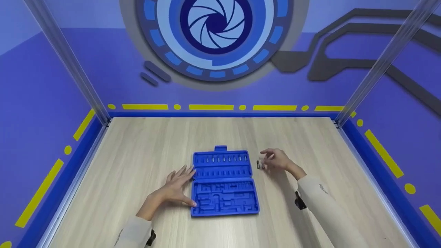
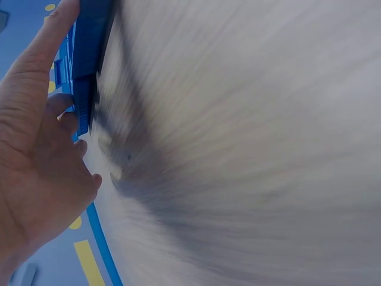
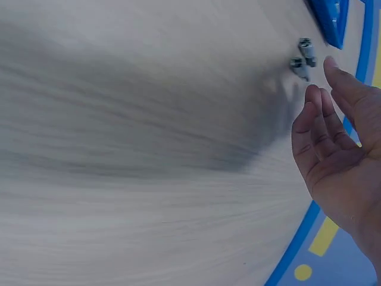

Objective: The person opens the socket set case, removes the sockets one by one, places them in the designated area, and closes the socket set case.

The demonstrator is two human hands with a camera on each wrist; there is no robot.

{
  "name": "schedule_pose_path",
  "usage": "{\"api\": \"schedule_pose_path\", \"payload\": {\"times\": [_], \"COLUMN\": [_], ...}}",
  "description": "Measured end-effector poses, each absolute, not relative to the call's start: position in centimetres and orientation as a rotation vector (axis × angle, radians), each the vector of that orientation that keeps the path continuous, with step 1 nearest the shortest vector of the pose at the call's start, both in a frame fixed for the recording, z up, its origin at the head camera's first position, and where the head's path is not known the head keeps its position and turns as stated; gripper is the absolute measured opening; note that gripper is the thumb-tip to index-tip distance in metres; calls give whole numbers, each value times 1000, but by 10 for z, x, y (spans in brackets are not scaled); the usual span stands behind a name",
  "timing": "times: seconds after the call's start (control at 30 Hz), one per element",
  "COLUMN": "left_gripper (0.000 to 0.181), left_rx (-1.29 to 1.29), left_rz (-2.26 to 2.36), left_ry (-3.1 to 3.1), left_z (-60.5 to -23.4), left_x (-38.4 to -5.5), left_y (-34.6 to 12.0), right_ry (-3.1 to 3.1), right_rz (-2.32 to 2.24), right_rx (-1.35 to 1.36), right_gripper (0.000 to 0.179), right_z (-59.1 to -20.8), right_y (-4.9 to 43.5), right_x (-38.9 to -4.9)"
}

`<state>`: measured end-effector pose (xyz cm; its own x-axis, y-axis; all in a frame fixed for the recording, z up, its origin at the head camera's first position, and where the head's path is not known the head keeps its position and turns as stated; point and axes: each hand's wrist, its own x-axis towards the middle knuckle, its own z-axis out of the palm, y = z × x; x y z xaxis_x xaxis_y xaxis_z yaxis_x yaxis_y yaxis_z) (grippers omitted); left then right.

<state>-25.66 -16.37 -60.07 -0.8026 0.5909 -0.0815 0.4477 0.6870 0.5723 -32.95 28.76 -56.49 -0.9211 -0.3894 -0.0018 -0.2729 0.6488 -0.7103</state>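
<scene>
A blue plastic tool case [image 1: 224,179] lies unfolded on the table, with a row of small metal sockets [image 1: 229,158] in the lid half and moulded recesses in the near half. My left hand [image 1: 175,186] rests along the case's left side, fingers spread, thumb [image 2: 56,30] against the near half's edge. To the right of the lid, two small metal sockets [image 3: 299,67] stand close together on the table. Just beside them hovers my right hand [image 1: 276,159], thumb and fingers apart, and nothing shows between them in the right wrist view.
The pale wood-grain table [image 1: 144,144] is bordered by blue walls with yellow dashes [image 1: 211,107]. Clear upright posts [image 1: 382,62] stand at the back corners. A closing tab [image 1: 220,148] sticks out from the far side of the lid.
</scene>
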Motion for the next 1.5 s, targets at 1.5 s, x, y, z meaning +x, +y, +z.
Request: {"api": "schedule_pose_path", "payload": {"times": [1.5], "left_gripper": [129], "left_rx": [864], "left_rz": [886], "left_ry": [2619], "left_z": [-604], "left_x": [-256], "left_y": [-167], "right_ry": [2480], "right_rz": [-1239], "right_rx": [-545], "right_gripper": [30], "right_z": [-581], "right_y": [91], "right_x": [-349]}}
